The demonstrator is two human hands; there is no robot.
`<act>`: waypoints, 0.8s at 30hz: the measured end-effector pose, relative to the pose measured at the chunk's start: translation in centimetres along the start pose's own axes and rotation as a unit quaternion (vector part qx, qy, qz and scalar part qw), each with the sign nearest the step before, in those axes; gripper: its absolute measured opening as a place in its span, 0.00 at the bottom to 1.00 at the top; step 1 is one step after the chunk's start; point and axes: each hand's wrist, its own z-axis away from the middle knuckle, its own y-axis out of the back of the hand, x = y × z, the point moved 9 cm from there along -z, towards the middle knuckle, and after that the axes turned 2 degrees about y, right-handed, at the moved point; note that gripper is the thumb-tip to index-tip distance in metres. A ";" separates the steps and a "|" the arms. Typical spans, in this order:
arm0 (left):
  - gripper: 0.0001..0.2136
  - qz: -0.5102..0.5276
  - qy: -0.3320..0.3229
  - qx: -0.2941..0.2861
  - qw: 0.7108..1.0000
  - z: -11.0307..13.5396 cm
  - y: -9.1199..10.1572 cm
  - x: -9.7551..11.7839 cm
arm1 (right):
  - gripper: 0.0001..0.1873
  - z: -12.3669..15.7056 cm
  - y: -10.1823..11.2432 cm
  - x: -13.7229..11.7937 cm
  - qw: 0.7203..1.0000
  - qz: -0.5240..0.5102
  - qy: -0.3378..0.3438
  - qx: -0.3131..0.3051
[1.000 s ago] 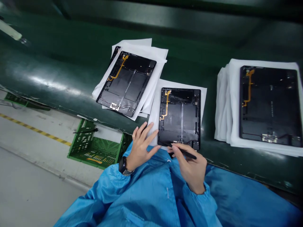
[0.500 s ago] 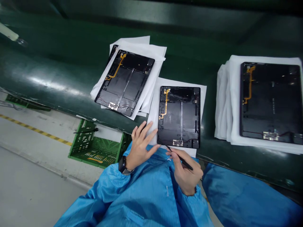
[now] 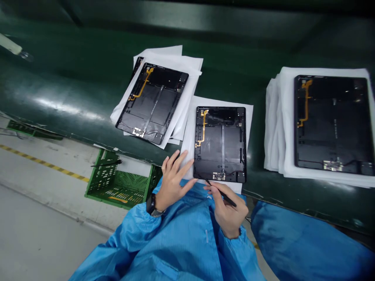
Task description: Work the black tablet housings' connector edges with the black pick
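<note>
An opened black tablet housing lies in front of me on a white foam sheet. An orange flex cable, a grey ribbon strip and a small circuit board show inside it. My left hand rests with spread fingers at its lower left corner, fingertips on the sheet and near the housing's edge. In my right hand is a slim black pointed tool, held like a pen. Its tip is at the housing's bottom edge, left of the circuit board; whether it touches is too small to tell.
Another housing lies tilted on layered sheets at the left, partly covering one more. At the right, a housing tops a stack of white sheets. A green crate stands below the green bench. Blue fabric is at lower right.
The view has shifted slightly, moving the housings a little left in the picture. My right hand and the black tool have moved slightly up and left; my left hand stays in place.
</note>
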 end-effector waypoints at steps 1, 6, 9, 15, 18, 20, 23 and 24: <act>0.24 0.000 0.000 -0.001 1.000 0.0 0.0 0.0 | 0.08 0.0 0.0 -0.1 1.000 -0.005 -0.004 0.002; 0.24 -0.002 0.000 -0.003 1.000 -0.1 0.0 0.0 | 0.06 0.5 -0.3 0.4 0.999 -0.028 -0.040 0.022; 0.25 -0.005 -0.001 -0.004 1.000 -0.1 0.0 0.0 | 0.06 0.6 -0.5 0.7 0.999 -0.010 -0.039 0.027; 0.24 -0.005 0.000 -0.004 1.000 -0.1 0.0 0.1 | 0.06 0.4 -0.5 0.0 1.000 0.020 -0.002 0.020; 0.24 -0.006 -0.001 -0.003 1.000 -0.1 0.1 0.1 | 0.06 0.3 -0.4 0.0 1.000 0.012 -0.010 0.021; 0.24 -0.005 0.000 -0.003 1.000 -0.1 0.0 0.1 | 0.06 0.2 -0.1 -0.1 0.999 0.011 -0.017 0.025; 0.24 -0.002 -0.001 -0.003 1.000 -0.1 0.0 0.1 | 0.06 -0.4 0.4 -0.9 0.999 0.042 -0.007 0.020; 0.24 -0.002 -0.001 -0.003 1.000 -0.1 0.0 0.0 | 0.05 -0.6 0.6 -1.2 0.998 0.055 -0.006 0.017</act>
